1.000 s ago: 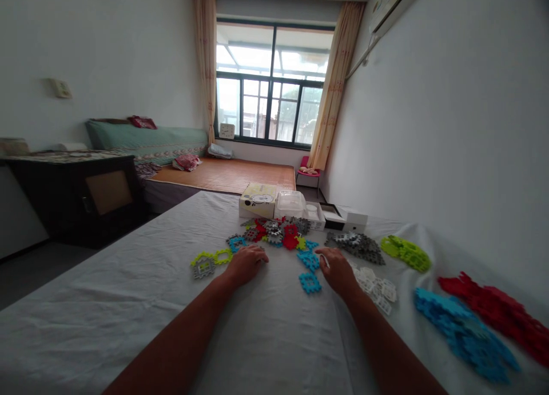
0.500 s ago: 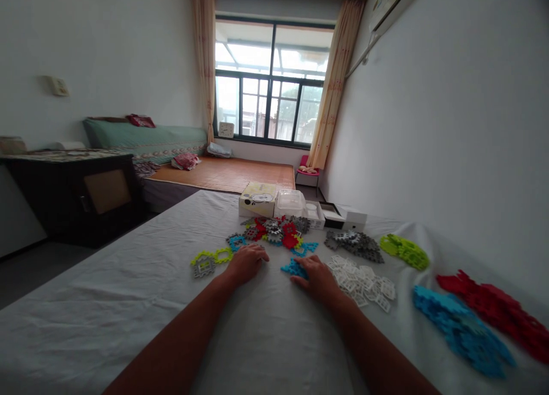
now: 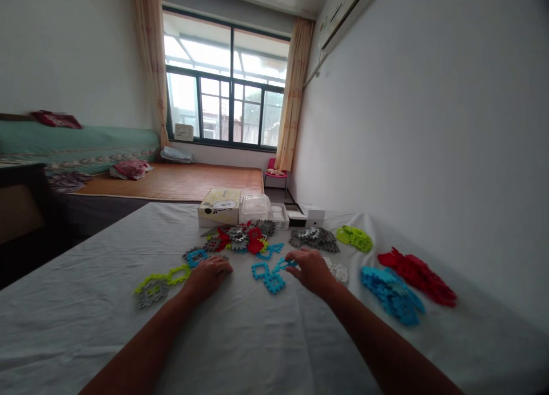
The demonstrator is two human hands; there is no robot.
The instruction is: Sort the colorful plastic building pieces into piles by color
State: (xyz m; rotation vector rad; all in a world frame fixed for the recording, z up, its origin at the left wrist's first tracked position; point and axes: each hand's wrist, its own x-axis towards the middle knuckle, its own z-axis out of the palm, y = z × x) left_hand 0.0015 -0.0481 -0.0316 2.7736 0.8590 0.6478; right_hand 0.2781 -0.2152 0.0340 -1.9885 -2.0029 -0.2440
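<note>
My right hand (image 3: 312,272) has its thumb and fingers closed on a blue toothed plastic building piece (image 3: 285,264). Left of that, a blue square frame piece (image 3: 259,270) and a blue toothed piece (image 3: 275,282) lie on the white cloth. My left hand (image 3: 210,278) rests palm down on the cloth with nothing visible in it, its fingers loosely bent. Beside it are a blue frame piece (image 3: 197,258), a yellow-green frame (image 3: 178,275) and a grey toothed piece (image 3: 153,292). White pieces (image 3: 340,272) are partly hidden behind my right hand.
A mixed heap (image 3: 238,238) of red, grey and blue pieces lies ahead. Sorted piles follow rightward: grey (image 3: 315,239), yellow-green (image 3: 354,238), blue (image 3: 392,295) and red (image 3: 418,276). Behind them stand a yellow box (image 3: 219,208), a clear plastic container (image 3: 255,206) and small boxes.
My view has turned to the right. The blue pieces by my right hand, bunched together before, now lie spread on the cloth, with one between its fingers.
</note>
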